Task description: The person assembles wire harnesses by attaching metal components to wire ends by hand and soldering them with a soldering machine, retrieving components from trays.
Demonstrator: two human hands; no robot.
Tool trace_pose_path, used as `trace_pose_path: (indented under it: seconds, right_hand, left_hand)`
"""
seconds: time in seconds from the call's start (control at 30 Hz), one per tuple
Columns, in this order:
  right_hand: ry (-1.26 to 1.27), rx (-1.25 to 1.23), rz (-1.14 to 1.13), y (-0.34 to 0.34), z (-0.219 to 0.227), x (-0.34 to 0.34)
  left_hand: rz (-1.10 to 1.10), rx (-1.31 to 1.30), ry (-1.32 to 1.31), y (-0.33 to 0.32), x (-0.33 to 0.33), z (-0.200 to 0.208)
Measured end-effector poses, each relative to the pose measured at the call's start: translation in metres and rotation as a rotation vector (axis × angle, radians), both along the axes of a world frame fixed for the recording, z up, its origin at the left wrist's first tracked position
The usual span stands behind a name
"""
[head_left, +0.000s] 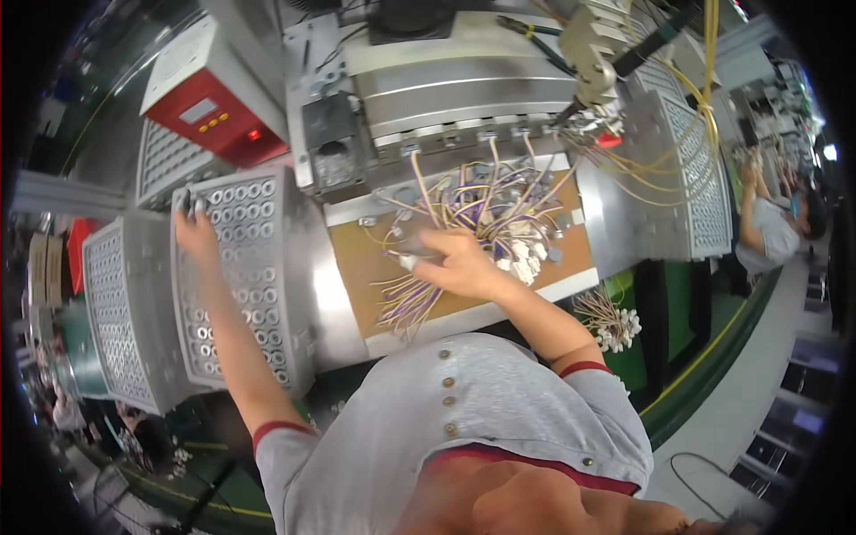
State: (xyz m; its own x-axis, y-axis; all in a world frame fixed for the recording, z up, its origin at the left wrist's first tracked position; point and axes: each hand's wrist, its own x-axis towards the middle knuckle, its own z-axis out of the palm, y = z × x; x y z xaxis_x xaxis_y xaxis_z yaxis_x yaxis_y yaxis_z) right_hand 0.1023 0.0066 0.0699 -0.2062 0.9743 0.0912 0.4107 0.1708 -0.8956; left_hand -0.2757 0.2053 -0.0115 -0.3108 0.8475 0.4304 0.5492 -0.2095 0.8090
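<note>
My left hand (pixel 198 239) reaches over a grey tray (pixel 290 241) with rows of round, ring-like metal parts (pixel 257 211). Its fingers close around a small grey metal part (pixel 185 198) at the tray's far left corner, slightly blurred. Above the brown work board (pixel 357 294), my right hand (pixel 459 266) pinches a small white connector (pixel 407 261) on a wire; its fingertips are partly smeared. A loose bundle of purple, yellow and white wires (pixel 406 308) lies beside that hand. Behind it spreads a bigger heap of wires (pixel 481 209) with several white connectors (pixel 524 263).
A metal fixture (pixel 446 89) spans the back, with wires hanging from its front clamps. A red and white control box (pixel 214 98) stands back left. More part trays stand at far left (pixel 134 303) and right (pixel 695 178). Pliers (pixel 539 40) lie on top. A co-worker (pixel 771 227) is at right.
</note>
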Motion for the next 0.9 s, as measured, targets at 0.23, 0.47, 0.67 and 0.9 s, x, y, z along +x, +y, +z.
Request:
trace_pose_path:
  seconds: [0.23,0.47,0.67,0.9]
  right_hand:
    - [0.107,0.187,-0.035,0.009,-0.008,-0.004]
    - [0.193,0.05,-0.121,-0.002,-0.017,0.001]
    - [0.172,0.039,-0.123,-0.005,-0.01,0.002]
    - [0.111,0.107,-0.068,-0.006,-0.004,0.009]
  left_hand:
    - [-0.59,-0.527,-0.68,-0.15,0.155,0.036]
    - [-0.761,-0.587,-0.867,-0.189,0.207,0.064]
    - [-0.843,-0.564,-0.846,-0.193,0.205,0.065]
    - [-0.929,-0.548,-0.857,-0.195,0.207,0.067]
